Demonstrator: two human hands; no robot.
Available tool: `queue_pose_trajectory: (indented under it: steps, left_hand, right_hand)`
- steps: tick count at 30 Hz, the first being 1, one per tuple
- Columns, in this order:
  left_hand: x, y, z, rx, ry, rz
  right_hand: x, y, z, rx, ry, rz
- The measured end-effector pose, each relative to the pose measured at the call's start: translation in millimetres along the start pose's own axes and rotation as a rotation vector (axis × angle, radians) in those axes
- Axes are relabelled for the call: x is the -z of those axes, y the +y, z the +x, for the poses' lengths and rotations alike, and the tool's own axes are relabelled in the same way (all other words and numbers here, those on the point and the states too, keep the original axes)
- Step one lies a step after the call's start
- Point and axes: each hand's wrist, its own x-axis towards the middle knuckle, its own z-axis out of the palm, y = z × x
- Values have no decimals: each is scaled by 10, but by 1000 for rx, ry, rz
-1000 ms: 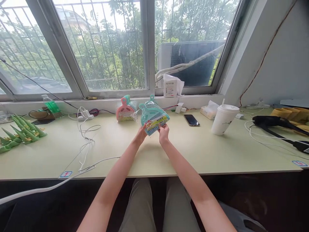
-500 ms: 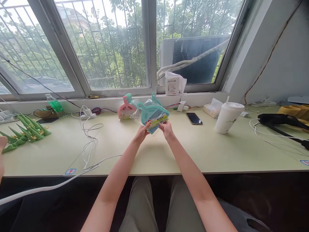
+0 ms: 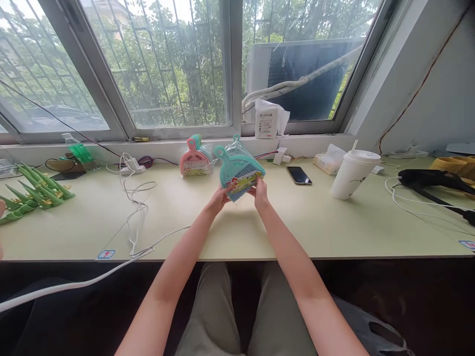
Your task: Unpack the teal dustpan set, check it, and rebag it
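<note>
Head view, only cam. Both hands up over the bench [image 3: 334,232], holding one teal dustpan set [image 3: 240,171] in clear plastic wrap. Left hand [image 3: 218,199] pinches lower-left edge of the pack; right hand [image 3: 261,192] pinches lower-right edge, fingers closed on it. Pack is off the bench surface, tilted, handle pointing up-left, just in front of the pink dustpan stack [image 3: 195,160] that leans by the window sill.

Handling note (judgement): wrap looks slick, so a grip on the rigid pan rim through the film should hold better than on loose film alone; keep both pinches at opposite corners so pack doesn't swing; keep clear of the stack behind.

Materials/shapes: pan is hard moulded plastic, matte teal, fan-shaped w/ round hanging loop on handle; blue bristles show at front edge; yellow paper label across bottom. Film is thin, crinkly, glossy. Pink stack same mould, several colours nested.

Around: white cable [image 3: 135,212] loops across bench at left, green cone-shaped pieces [image 3: 37,193] far left, phone [image 3: 299,175] face up and lidded paper cup [image 3: 353,173] w/ straw at right, well apart from hands. Bench top pale green, smooth
</note>
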Motion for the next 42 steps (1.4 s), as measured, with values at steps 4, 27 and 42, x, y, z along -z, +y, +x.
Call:
queue_pose_trajectory:
  steps: [4, 27, 42]
  left_hand:
    - [32, -28, 24, 10, -32, -23]
    - [-69, 176, -138, 29, -283, 2]
    - [4, 209, -63, -43, -49, -43]
  right_hand:
    - [5, -15, 13, 37, 0, -71]
    - [-80, 23, -157, 225, -308, 135]
    - [-31, 96, -41, 145, -273, 162]
